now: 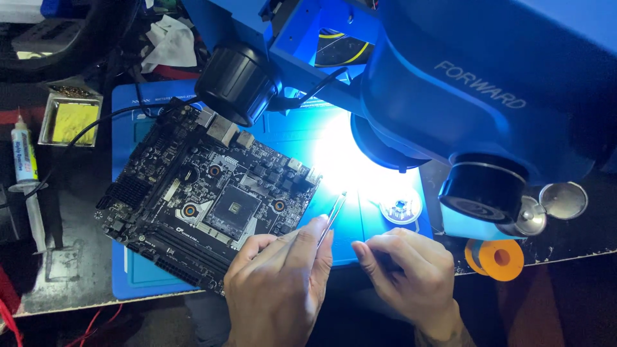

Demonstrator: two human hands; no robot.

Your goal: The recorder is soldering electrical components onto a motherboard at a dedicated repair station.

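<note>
Currently the left hand (276, 289) pinches a pair of fine metal tweezers (333, 215) between thumb and forefinger, the tips angled up toward the brightly lit patch of the blue work mat (138, 276) under the microscope head (450, 90). Glare hides whether the tips carry any part; this cannot be told. The right hand (405, 270) rests on the mat just beside the left hand, fingers curled inward and holding nothing visible.

The black circuit board (199, 199) lies tilted on the mat to the left of both hands, near the tweezers but not touching them. Its central socket (234, 209) is exposed, and no tool contacts the board.

Judged from this layout, the work appears to be at an early or intermediate stage: the tool is in hand and positioned under the lens, yet the board sits outside the lit zone. A small round dish (400, 207) sits near the tweezer tips. A flux syringe (24, 157), a sponge tray (71, 119) and an orange solder spool (500, 258) lie well apart, untouched.
</note>
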